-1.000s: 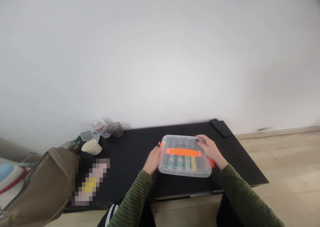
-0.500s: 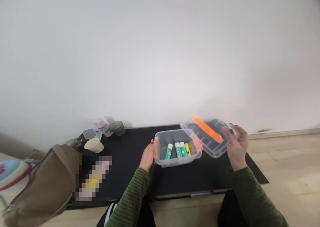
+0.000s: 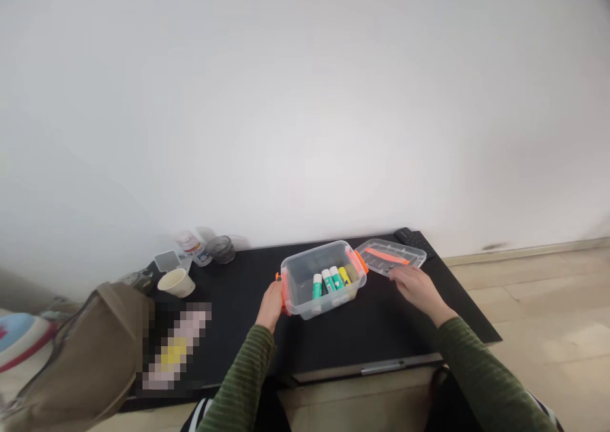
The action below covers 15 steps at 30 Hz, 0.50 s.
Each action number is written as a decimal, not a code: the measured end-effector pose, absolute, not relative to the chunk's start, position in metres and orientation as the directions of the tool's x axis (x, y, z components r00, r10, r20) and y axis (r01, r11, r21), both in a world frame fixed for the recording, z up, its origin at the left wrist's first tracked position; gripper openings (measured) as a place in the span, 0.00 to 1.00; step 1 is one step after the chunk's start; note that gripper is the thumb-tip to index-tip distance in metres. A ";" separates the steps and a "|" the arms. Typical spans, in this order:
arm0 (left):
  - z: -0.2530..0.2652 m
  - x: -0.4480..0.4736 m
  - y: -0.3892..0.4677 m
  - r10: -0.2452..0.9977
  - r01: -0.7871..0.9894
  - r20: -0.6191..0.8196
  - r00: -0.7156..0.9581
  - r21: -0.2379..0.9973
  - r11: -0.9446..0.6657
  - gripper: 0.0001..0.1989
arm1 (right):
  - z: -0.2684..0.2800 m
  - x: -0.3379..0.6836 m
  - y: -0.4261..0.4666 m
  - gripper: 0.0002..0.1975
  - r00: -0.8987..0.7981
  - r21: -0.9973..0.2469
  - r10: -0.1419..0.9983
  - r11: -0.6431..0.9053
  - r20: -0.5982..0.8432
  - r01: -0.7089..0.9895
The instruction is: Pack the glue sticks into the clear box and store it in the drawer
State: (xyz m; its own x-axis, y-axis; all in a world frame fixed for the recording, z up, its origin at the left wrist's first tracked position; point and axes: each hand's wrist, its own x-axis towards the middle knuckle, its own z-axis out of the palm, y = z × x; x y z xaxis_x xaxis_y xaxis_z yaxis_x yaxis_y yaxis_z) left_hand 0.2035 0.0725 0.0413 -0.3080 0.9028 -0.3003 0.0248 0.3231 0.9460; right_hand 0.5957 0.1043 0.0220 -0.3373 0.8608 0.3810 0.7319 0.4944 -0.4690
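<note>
A clear plastic box (image 3: 298,298) with orange end clips stands slightly turned on the black table, its top uncovered. Inside lean three green glue sticks (image 3: 328,281) with white caps, beside a yellow stick (image 3: 344,276). My left hand (image 3: 271,306) is closed around the orange clip at the box's left end. To the right, my right hand (image 3: 419,291) pinches the near edge of the clear lid (image 3: 376,263), which has an orange handle strip. The lid is low over the table's back right, close to the box; whether it rests fully on the surface I cannot tell.
A paper cup (image 3: 176,283), a white bottle (image 3: 193,248), a dark glass bowl (image 3: 220,249) and a small clear container (image 3: 166,261) stand at the back left. A brown bag (image 3: 90,349) covers the left end. A black keypad-like object (image 3: 419,241) lies behind the lid; the wall borders the table.
My right hand has lowered the lid from a tilted, raised position to nearly flat by the table's back right. The box, held by my left hand, has turned and the glue sticks have shifted together.
</note>
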 end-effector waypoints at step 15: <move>0.057 0.191 0.063 0.891 0.803 0.315 -0.326 0.589 0.085 0.21 | 0.050 0.530 0.092 0.14 -0.229 -0.401 0.794 0.505 0.563 0.765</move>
State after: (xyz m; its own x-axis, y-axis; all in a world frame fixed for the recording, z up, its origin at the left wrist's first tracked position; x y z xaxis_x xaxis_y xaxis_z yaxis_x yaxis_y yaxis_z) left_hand 0.1912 0.0627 0.0566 -0.3260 0.8913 0.3152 0.8033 0.0853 0.5894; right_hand 0.5300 0.0917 0.0500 -0.2293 0.7941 0.5629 0.7646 0.5048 -0.4006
